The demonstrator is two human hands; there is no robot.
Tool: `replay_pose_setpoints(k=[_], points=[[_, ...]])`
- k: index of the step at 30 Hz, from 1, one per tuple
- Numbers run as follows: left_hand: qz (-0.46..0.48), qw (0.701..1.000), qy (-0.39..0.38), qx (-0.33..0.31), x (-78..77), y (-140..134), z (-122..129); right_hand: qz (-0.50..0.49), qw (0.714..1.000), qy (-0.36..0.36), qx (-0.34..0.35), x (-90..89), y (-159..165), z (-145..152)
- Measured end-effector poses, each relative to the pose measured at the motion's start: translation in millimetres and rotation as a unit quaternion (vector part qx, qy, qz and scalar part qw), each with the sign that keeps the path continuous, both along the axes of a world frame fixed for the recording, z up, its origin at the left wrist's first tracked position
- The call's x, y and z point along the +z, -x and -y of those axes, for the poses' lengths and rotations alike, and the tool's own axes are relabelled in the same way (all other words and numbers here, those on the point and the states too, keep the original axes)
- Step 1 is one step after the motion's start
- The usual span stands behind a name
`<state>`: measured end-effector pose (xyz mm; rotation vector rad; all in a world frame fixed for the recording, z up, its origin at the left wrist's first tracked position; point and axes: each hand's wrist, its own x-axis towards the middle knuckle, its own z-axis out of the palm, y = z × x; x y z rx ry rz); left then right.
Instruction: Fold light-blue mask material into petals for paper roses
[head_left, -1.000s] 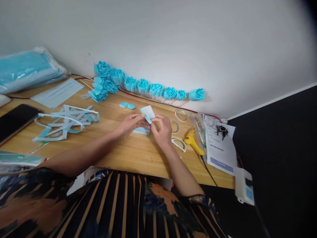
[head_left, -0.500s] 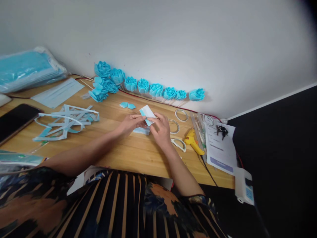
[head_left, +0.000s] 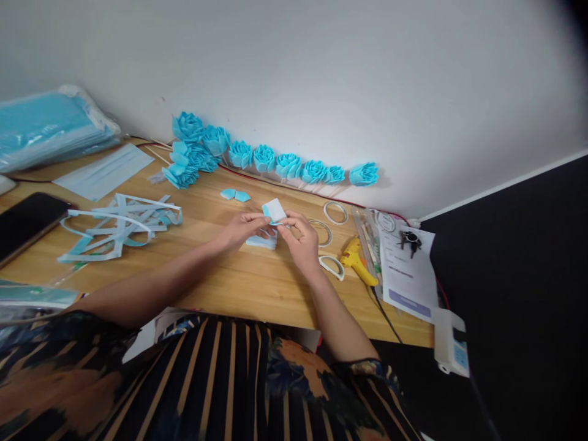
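Between my two hands is a small white and light-blue piece of mask fabric (head_left: 275, 210), with a blue fold along its left and lower edges. My left hand (head_left: 245, 230) pinches its lower left corner. At the lower right edge, my right hand (head_left: 301, 239) grips it between thumb and fingers. Just below, partly hidden by my fingers, a stack of cut fabric pieces (head_left: 261, 241) lies on the wooden table (head_left: 248, 288). Two folded blue petals (head_left: 235, 195) lie a little beyond my left hand.
Blue fabric flowers (head_left: 288, 165) line the wall. Left are cut mask strips (head_left: 114, 226), a phone (head_left: 34, 220), a flat mask (head_left: 103, 173) and a bag of masks (head_left: 50, 125). Right are tape rolls (head_left: 335, 212), a yellow glue gun (head_left: 358, 262), keys (head_left: 412, 239) and a printed sheet (head_left: 407, 275).
The fabric piece has been folded up at its lower edge and now looks shorter and squarer. My right fingers have shifted down to its lower right edge.
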<state>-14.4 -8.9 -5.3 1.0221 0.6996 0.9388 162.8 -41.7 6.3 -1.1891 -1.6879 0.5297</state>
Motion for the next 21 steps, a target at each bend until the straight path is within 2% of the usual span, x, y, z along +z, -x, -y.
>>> replay_pose_setpoints(k=[4,11,16,21], points=[[-0.026,1.0,-0.014,-0.009,3.9,-0.2,1.3,-0.077,0.996,0.052,-0.001,-1.3,0.3,-0.6],[-0.054,0.998,-0.017,-0.009,5.6,-0.5,1.9,-0.131,0.988,0.08,-0.033,-2.3,3.7,-1.2],[-0.113,0.992,-0.05,-0.013,3.3,1.7,0.2,-0.148,0.983,0.1,-0.036,-4.5,3.1,-3.2],[-0.142,0.986,-0.081,0.03,3.1,2.9,-1.8,-0.193,0.972,0.136,0.007,-5.4,4.9,-2.7]])
